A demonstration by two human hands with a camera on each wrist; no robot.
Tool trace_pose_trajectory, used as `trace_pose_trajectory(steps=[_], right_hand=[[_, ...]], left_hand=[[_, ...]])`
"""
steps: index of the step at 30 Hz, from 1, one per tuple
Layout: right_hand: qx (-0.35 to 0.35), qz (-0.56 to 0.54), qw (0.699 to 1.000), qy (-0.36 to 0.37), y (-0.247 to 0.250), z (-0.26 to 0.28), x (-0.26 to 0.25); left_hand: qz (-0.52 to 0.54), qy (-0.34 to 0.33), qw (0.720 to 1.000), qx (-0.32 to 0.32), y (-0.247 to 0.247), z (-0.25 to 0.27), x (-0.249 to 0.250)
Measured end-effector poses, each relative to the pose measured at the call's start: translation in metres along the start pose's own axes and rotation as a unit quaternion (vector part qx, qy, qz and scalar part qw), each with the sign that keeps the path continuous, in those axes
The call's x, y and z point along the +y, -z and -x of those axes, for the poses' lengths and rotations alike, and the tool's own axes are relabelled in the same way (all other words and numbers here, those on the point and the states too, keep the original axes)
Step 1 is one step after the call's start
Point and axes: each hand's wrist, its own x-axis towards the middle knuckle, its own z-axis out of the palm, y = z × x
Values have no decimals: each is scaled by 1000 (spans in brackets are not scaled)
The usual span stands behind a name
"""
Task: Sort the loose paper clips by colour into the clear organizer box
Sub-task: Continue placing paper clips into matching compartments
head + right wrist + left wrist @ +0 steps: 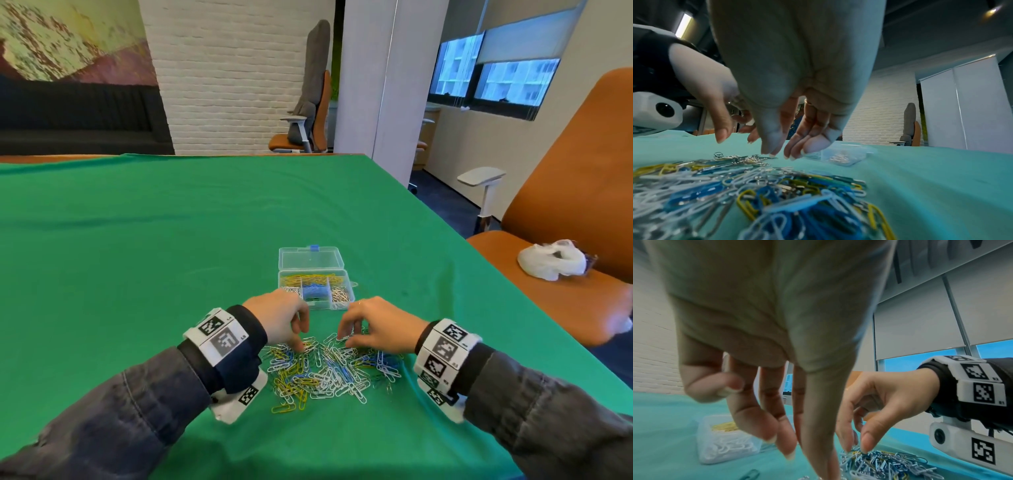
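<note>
Reaching down into the pile, the left hand [279, 317] has its fingers curled, tips at the far left of the clips [329, 368]; whether it pinches one I cannot tell, as the left wrist view blurs the fingertips. The right hand [371, 325] mirrors it at the far right of the pile, thumb and forefinger drawn close together just over the clips; the left wrist view shows the tips touching the heap, but no single clip can be made out between them. A ring [808, 102] sits on one right finger.

The clips lie in one loose heap on the green table [137, 257], too many and too tangled to count, in four colours: white, blue, yellow and silver. One yellow clip lies apart at the near left edge.

Just beyond the hands stands one clear box [317, 291], lid [310, 257] open and tilted back, with one blue latch. It holds yellow clips along the far side, white at the near left, blue in the near middle, silver at the near right.

Each wrist wears one white band [215, 335] of black square code tags; the small digits on them are too small to read.

To the right, one orange chair [565, 291] carries one white crumpled bag [551, 260]. Another chair [308, 102] stands far off.
</note>
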Motion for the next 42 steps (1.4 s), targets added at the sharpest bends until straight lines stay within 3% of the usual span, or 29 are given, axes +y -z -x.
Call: trace_pose_trajectory(steps=[11,16,24,32,35,39,42], right_hand=[[-93,22,995,8,-4,-29,-22],[-88,12,996,-1,-6,-31,-18],[-28,-121,992,-31,1,-24,-9],[-40,-287,954,-75,-1,-15,-1],[6,-286,953,-97,5,-18,4],[162,-221,950,-151,23,-36,15],[168,-174,955,-174,29,-51,18]], left_hand=[[-33,-8,998,46,-15,0,6],[-43,-13,999,8,-20,-7,9],[0,-1,1000,8,-26,-12,0],[118,-43,991,43,-16,-11,-10],[143,-49,987,45,-14,-12,-12],[183,-42,981,55,-13,-14,-14],[235,-41,969,56,-11,-13,-15]])
